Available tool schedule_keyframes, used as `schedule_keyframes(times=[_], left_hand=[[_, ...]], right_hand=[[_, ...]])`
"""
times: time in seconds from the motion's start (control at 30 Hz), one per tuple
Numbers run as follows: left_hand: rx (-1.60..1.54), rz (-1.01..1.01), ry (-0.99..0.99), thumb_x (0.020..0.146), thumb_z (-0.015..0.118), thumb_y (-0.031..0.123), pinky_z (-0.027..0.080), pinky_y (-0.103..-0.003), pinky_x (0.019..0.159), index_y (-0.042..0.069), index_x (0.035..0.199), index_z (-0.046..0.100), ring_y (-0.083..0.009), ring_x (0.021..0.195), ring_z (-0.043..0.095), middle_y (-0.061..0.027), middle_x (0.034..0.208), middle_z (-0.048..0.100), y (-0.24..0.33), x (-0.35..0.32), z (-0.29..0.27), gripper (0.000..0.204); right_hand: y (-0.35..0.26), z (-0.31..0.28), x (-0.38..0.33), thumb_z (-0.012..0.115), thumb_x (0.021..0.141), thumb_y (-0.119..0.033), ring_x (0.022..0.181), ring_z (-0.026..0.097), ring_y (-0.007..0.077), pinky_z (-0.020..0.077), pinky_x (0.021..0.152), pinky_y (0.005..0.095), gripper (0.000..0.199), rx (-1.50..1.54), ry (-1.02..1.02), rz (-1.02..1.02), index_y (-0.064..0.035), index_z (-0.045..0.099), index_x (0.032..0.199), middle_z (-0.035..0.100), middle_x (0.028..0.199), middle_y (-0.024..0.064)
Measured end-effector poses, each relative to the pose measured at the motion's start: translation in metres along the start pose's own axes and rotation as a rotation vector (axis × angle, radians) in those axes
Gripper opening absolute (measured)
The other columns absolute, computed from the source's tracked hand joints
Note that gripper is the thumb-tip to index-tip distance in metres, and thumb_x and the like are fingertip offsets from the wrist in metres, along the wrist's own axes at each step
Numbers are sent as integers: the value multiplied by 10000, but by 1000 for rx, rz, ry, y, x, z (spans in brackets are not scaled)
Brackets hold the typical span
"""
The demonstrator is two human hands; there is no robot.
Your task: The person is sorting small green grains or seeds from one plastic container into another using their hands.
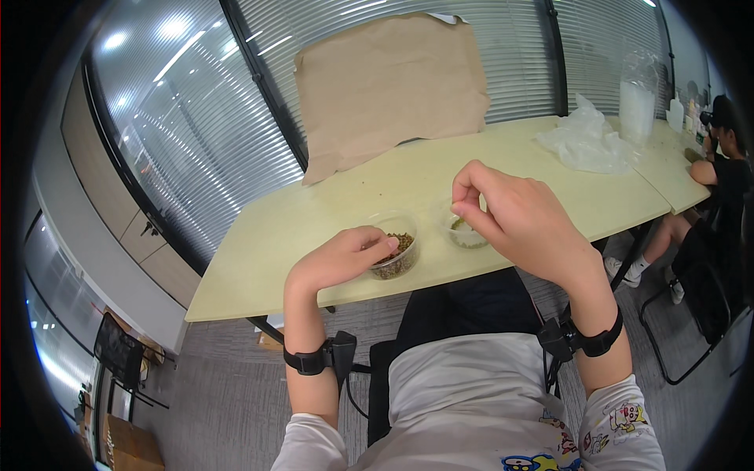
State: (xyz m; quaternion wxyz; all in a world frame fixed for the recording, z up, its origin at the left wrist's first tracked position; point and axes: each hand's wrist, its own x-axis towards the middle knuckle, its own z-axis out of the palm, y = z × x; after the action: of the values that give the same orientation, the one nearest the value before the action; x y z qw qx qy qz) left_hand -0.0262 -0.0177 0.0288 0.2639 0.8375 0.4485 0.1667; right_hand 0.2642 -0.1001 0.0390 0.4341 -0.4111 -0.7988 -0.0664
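Observation:
A clear round plastic tub (393,269) of brown-green granules stands near the table's front edge. My left hand (338,257) reaches over its left rim, thumb and fingers drawn together at the granules; what lies between the fingertips is hidden. To the right is a smaller clear tub (469,238) with a little greenish matter inside. Above it hovers my right hand (525,218), thumb and index fingertip pinched together. Anything in that pinch is too small to make out.
A pale yellow table (314,228) carries both tubs. Brown paper (393,86) leans at its back. Toward the right lie a crumpled clear plastic bag (585,141) and a tall bagged stack of white containers (637,106). Another person (726,165) sits at the far right.

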Motion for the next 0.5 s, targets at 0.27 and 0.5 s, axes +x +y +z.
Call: schedule_keyframes(times=[0.27, 0.5], left_hand=[[-8, -9, -45, 1100, 593, 447, 511, -320, 806, -52, 1021, 727, -160, 826, 606, -89, 873, 711, -2, 1, -2, 523], [-43, -94, -88, 1076, 600, 516, 554, -319, 897, -35, 1095, 805, -222, 905, 730, -159, 988, 803, -6, 6, 5, 588]], right_hand=[[-1, 0, 0, 695, 1013, -175, 683, 647, 315, 484, 644, 423, 148, 0, -2, -20, -72, 599, 1058, 691, 825, 83], [0, 0, 0, 697, 1009, -175, 669, 646, 300, 474, 625, 414, 138, 0, -5, -31, -73, 613, 1050, 689, 810, 77]])
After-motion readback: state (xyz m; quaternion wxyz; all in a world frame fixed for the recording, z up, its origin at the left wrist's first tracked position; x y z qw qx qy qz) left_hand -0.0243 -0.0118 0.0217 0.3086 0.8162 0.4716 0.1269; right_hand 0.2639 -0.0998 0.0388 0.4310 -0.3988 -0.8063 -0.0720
